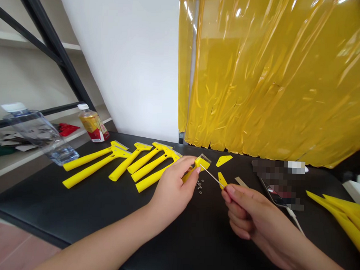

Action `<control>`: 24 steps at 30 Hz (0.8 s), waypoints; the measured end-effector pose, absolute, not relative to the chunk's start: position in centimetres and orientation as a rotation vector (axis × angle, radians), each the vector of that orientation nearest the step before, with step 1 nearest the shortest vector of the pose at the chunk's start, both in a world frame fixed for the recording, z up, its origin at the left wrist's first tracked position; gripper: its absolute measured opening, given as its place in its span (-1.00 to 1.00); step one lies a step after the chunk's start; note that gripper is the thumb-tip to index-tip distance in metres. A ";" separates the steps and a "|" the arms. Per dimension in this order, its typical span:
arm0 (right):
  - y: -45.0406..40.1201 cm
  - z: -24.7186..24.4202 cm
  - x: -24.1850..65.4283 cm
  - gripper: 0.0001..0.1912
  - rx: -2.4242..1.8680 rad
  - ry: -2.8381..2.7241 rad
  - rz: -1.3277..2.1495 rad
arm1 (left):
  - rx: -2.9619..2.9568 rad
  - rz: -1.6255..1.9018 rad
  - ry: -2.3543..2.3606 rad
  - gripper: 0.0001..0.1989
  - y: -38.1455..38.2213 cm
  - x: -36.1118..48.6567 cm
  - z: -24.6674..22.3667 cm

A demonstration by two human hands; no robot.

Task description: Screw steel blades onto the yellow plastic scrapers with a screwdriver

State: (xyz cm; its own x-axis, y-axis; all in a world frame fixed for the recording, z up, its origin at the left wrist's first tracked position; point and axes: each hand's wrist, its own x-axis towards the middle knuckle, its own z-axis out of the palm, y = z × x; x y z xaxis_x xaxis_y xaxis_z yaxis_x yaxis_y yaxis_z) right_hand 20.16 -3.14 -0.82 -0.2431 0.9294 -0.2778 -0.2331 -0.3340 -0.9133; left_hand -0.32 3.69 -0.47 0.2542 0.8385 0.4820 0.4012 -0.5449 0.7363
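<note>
The hands (175,186) hold a yellow scraper (201,164) and, seemingly, a screwdriver (211,175).

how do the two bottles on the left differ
The clear bottle is see-through with a bluish tint, while the labelled bottle is wrapped in yellow and red. The clear bottle looks larger in this view; the labelled bottle looks smaller and sits farther back. Both have white caps, and both are on the black tabletop.
</note>
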 end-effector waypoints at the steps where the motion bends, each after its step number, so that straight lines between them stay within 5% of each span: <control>1: -3.2 -0.7 20.1 -0.61 -1.040 -0.874 1.789 | 2.060 1.247 1.120 -0.85 3.6 -0.3 -0.4; 5: -3.2 -0.9 19.8 -0.63 -0.956 -0.881 1.800 | 2.058 1.295 1.094 -0.85 3.8 -0.5 0.3; 15: -1.8 0.0 21.0 -0.78 -1.252 -1.365 1.052 | 1.540 1.419 1.458 -0.70 10.2 -15.1 5.4; 24: -0.5 -1.0 23.1 -0.71 -1.301 -1.351 0.941 | 1.784 1.173 1.888 -0.53 12.7 -22.6 1.8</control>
